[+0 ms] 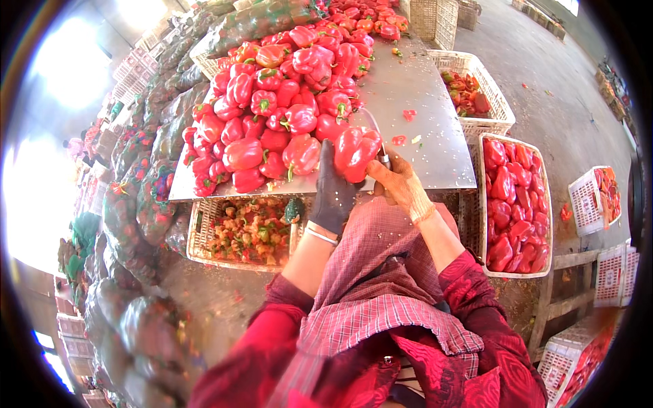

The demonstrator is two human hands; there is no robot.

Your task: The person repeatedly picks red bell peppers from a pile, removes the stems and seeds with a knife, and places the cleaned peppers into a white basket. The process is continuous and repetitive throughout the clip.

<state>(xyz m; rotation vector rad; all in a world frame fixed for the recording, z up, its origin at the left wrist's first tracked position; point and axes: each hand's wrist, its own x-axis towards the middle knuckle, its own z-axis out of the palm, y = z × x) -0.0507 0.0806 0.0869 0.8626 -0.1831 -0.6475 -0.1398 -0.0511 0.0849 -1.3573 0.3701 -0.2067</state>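
Gloved in dark fabric, my left hand (334,191) holds a large red bell pepper (357,153) at the near edge of the metal table (423,148). My right hand (398,181), in a tan glove, grips the dark handle of a knife (383,159) close against the pepper's right side. The knife's curved blade (371,122) points up and away behind the pepper. A big heap of red bell peppers (301,115) covers the table's left and far parts. Small seeds and a few red scraps (409,115) lie on the bare metal to the right.
Below the table's left edge stands a plastic crate (196,234) of pepper cores and scraps. At right are a crate (548,229) of red peppers and another crate (502,109) of pepper pieces. Filled mesh sacks (122,214) are piled at left. A wooden frame (571,306) stands lower right.
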